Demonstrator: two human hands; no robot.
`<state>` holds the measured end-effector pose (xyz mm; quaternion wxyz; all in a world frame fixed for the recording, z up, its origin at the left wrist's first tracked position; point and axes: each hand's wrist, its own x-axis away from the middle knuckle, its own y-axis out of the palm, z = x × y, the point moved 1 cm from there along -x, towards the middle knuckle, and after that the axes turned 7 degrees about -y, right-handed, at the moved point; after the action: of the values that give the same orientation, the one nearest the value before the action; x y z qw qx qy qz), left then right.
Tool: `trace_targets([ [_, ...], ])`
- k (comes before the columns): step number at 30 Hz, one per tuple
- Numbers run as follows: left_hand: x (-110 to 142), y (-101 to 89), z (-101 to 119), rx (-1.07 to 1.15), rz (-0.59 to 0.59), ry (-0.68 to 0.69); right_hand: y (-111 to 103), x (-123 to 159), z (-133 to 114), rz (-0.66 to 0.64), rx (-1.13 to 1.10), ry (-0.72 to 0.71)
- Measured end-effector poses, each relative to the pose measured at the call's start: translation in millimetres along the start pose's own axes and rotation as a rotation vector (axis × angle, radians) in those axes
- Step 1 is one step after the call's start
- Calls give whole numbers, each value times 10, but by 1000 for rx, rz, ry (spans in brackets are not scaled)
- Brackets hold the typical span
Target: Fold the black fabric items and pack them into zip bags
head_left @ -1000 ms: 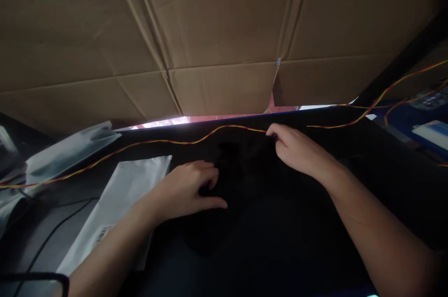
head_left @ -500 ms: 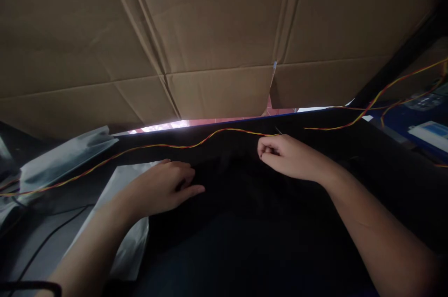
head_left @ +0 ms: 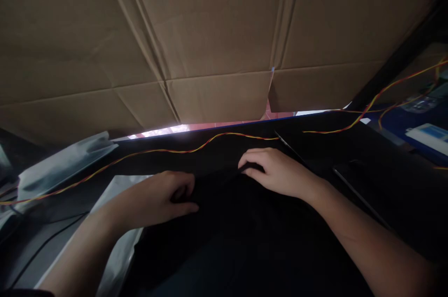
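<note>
A black, cloth-like sheet [head_left: 210, 245] fills the lower middle of the head view; its folds are hard to make out in the dark. My right hand [head_left: 276, 169] pinches a dark upper edge of it between thumb and fingers. To the left, my left hand [head_left: 164, 196] curls its fingers at the same sheet, thumb lower down; what lies inside the grip is mostly lost in shadow. Beneath my left forearm is a whitish plastic bag [head_left: 121, 252], partly covered. A twisted red and yellow wire [head_left: 168, 150] runs behind both hands.
A large cardboard panel [head_left: 217, 31] rises behind the dark surface. Another plastic bag [head_left: 66, 164] lies at the far left, near a black cable [head_left: 45, 241]. On the right are a dark flat object with a thin edge [head_left: 360, 194], a white and blue box [head_left: 429, 136] and more twisted wire [head_left: 378, 96].
My right hand has come left and nearer, and now pinches the black sheet. My left hand has moved left. Dark edges now show beside my right arm, and black material overlaps the bag's right side.
</note>
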<state>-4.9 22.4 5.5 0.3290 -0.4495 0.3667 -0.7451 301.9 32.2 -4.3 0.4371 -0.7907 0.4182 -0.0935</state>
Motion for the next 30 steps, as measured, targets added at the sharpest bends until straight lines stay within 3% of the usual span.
trace_targets([
  [2,7,-25,-20,49,-48,48,4,-8,41,70,-112,106],
  [4,-10,-61,-45,47,42,99,20,-9,81,183,-91,173],
  [8,-56,-122,-35,-297,675,111,39,3,88,403,164,152],
  [10,-49,-111,32,-486,797,179,21,12,49,371,176,119],
  [15,12,-23,212,-575,617,388,-15,47,-82,-80,-14,61],
  [18,-13,44,179,-469,410,314,3,83,-100,-229,-53,79],
  [20,-48,69,105,-415,332,213,12,123,-94,-286,-54,97],
  [22,-73,61,34,-378,341,155,8,177,-96,-341,-32,121],
  [27,-3,-54,67,-276,422,216,-43,244,-184,-394,22,97],
  [30,112,-55,200,-115,204,240,-54,186,-245,-341,-64,52],
])
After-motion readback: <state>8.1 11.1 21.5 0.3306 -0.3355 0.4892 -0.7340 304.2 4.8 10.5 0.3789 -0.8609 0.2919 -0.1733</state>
